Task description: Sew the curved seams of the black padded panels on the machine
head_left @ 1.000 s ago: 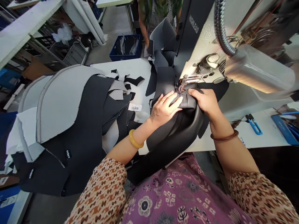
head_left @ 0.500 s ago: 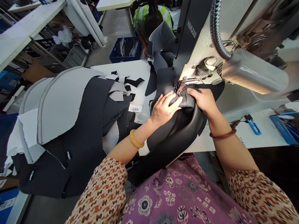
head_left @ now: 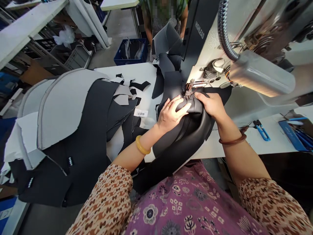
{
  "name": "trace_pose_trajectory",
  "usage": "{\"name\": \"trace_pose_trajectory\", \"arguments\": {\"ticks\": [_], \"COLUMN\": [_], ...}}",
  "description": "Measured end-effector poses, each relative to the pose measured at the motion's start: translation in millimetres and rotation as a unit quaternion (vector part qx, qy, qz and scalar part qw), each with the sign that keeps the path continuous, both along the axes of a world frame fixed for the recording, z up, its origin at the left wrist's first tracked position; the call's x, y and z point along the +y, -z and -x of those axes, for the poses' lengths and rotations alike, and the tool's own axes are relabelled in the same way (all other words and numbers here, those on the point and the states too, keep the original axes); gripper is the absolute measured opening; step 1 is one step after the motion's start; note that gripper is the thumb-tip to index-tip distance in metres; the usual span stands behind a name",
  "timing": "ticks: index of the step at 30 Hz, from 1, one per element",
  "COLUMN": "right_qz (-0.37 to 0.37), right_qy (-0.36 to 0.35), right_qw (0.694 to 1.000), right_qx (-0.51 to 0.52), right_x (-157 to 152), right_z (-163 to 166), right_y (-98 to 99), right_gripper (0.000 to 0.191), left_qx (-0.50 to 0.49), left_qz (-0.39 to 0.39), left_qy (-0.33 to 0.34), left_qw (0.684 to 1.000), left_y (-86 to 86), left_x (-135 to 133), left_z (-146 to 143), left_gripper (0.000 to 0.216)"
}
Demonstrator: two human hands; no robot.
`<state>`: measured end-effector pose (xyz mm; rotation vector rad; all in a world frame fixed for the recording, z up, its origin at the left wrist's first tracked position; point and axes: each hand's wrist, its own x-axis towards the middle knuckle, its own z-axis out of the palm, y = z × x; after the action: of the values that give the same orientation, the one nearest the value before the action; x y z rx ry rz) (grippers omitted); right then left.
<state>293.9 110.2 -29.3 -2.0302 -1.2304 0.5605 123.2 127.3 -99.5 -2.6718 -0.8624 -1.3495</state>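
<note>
A black leather-like seat cover (head_left: 193, 137) with a stitched seam lies bunched under the sewing machine's presser foot (head_left: 188, 89) and drapes over the table's front edge. My left hand (head_left: 172, 112) rests flat on the cover, left of the foot, with its fingers spread. On the other side, my right hand (head_left: 212, 104) pinches a fold of the cover between thumb and fingers, close to the foot. The sewing machine (head_left: 202, 49) stands over the work, its lamp lighting the seam. The needle tip is too small to make out.
Stacked black and grey cover panels (head_left: 66, 107) fill the left side. Fabric scraps (head_left: 124, 93) and a barcode label (head_left: 141, 112) lie mid-table. Blue thread snips (head_left: 261, 130) and a blue box (head_left: 295, 133) sit right. Behind are a blue crate (head_left: 130, 52) and a co-worker (head_left: 163, 19).
The co-worker behind the table has straightened up from a bent posture. My hands stay almost in place on the cover, and the view has shifted slightly.
</note>
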Motion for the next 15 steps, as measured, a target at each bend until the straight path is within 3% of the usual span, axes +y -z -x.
{"name": "trace_pose_trajectory", "arguments": {"ticks": [7,11,13,15], "right_qz": [-0.018,0.027,0.019,-0.023], "right_qy": [-0.024,0.006,0.025,0.013], "right_qw": [0.999,0.995,0.988,0.984], "right_qx": [-0.010,-0.095,-0.151,-0.178], "right_x": [13,12,-3,-27], "right_z": [-3,0,4,7], "right_y": [4.4,0.9,1.1,7.2], "right_gripper": [0.037,0.042,0.042,0.049], "left_qx": [-0.032,-0.055,-0.083,-0.133], "left_qz": [-0.001,0.033,0.074,0.173], "left_qy": [0.007,0.027,0.019,-0.023], "left_qw": [0.999,0.998,0.994,0.976], "left_y": [2.3,3.4,7.4,14.5], "left_x": [10,11,6,-3], "left_z": [-3,-2,3,12], "left_gripper": [0.026,0.027,0.028,0.034]}}
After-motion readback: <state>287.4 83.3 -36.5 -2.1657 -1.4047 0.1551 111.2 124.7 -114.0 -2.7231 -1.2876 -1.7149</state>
